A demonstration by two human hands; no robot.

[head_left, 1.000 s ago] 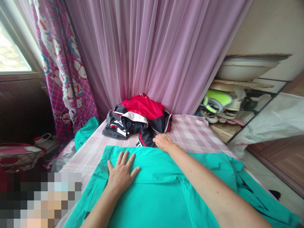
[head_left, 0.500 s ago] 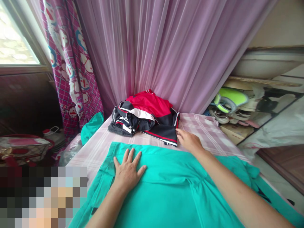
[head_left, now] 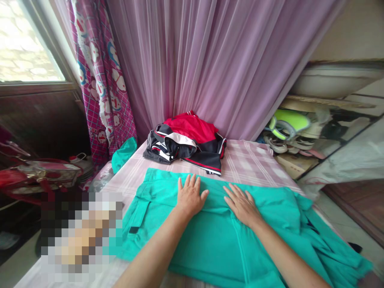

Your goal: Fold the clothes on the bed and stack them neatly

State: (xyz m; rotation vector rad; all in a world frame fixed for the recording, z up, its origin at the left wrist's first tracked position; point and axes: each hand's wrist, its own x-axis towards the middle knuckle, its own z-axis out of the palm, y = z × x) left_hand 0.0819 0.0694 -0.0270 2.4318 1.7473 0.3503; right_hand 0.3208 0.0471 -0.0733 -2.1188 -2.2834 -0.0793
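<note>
"Turquoise fabric takes up most of the near side. How does that turquoise garment lie relative to the hands?"

"Directly beneath both of them, spread across the pink plaid sheet. The left hand rests near its far edge, and the right hand rests on it just beside, with a strip of cloth showing between the two."

"Are they clutching it?"

"They look wide to me: palms down, flat on the cloth, fingers stretched out and slightly parted, the left thumb angled towards the right hand."

"And the cloth around them?"

"Fairly smooth towards the left end, where a small black tab shows. It creases by the right hand, and a seam runs from there towards the near edge. The right end lies rumpled, with a dark mark on it."

"What sits beyond?"

"A red, navy and white track jacket, heaped on the sheet just past the garment's far edge, apart from both hands. Behind it hangs a purple curtain; shoes are stacked off to the right. The lower left is blurred."
</note>
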